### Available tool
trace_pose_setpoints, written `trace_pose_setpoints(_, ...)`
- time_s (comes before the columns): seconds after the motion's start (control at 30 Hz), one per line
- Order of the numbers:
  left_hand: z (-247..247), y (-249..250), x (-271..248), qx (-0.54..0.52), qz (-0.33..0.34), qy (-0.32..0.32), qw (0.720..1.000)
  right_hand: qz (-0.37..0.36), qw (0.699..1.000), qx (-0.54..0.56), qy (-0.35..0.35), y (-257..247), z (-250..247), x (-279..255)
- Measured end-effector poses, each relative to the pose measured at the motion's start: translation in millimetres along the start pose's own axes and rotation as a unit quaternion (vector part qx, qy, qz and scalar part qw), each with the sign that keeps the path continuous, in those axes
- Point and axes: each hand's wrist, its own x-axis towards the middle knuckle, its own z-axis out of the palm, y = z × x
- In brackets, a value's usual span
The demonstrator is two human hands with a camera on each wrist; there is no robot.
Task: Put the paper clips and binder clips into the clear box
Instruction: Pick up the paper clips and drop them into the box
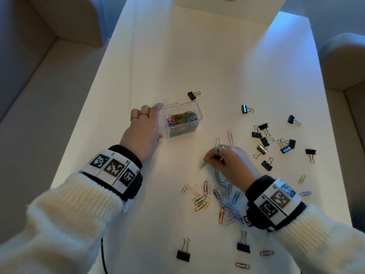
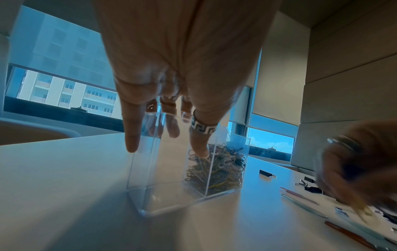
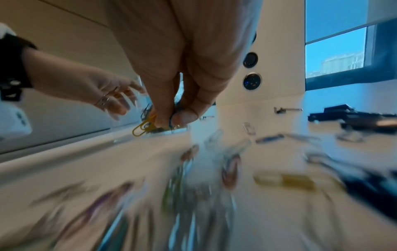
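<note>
The clear box (image 1: 199, 113) stands mid-table, its right compartment full of coloured paper clips (image 1: 183, 118). My left hand (image 1: 158, 121) grips the box's (image 2: 154, 195) left end, thumb on the near wall and fingers on the far one. My right hand (image 1: 206, 160) hovers low over the table, right of and nearer than the box, and pinches a few paper clips, a yellow one (image 3: 144, 126) sticking out. A pile of loose paper clips (image 1: 221, 194) lies under the right wrist. Several black binder clips (image 1: 264, 143) are scattered to the right.
Two binder clips (image 1: 183, 252) (image 1: 243, 244) lie near the front edge, one (image 1: 192, 95) just behind the box. Stray paper clips (image 1: 230, 136) lie between box and right hand. Upholstered seats flank the white table (image 1: 158, 56). A white panel with round buttons (image 3: 251, 81) rises at the far end.
</note>
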Motion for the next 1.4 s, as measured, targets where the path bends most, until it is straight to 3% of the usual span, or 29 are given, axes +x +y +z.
trace_pose_setpoints(0.17, -1, 0, 0, -0.01, -0.002, -0.002, 1.0, -0.109, 0.981, 0.016, 0.162, -30, -32, 49)
trace_pose_setpoints(0.23, 0, 1, 0, -0.013, -0.005, 0.0, 1.0, -0.148, 0.97, 0.004, 0.194, -40, -37, 70)
trace_pose_setpoints(0.4, 2, 0, 1, -0.01, -0.001, 0.005, 1.0, -0.166, 0.967, -0.132, 0.138, -47, -20, 96)
trace_pose_setpoints(0.67, 1, 2, 4, -0.013, 0.011, 0.007, 1.0, -0.175, 0.966, -0.142, 0.124, -38, -15, 77)
trace_pose_setpoints(0.83, 1, 4, 7, -0.007, 0.021, 0.006, 1.0, -0.126, 0.974, -0.074, 0.172, -32, -38, 50)
trace_pose_setpoints(1.1, -6, 14, 8, 0.013, 0.008, -0.012, 1.0, 0.004, 0.998, -0.063, -0.002, 5, -87, -13)
trace_pose_setpoints(1.3, -18, 50, -18, 0.028, 0.056, 0.13, 0.989, 0.052, 0.998, -0.026, -0.032, 61, -105, -78)
trace_pose_setpoints(1.4, -8, 82, -38, 0.023, 0.117, 0.145, 0.982, 0.064, 0.998, 0.013, -0.015, 95, -108, -112)
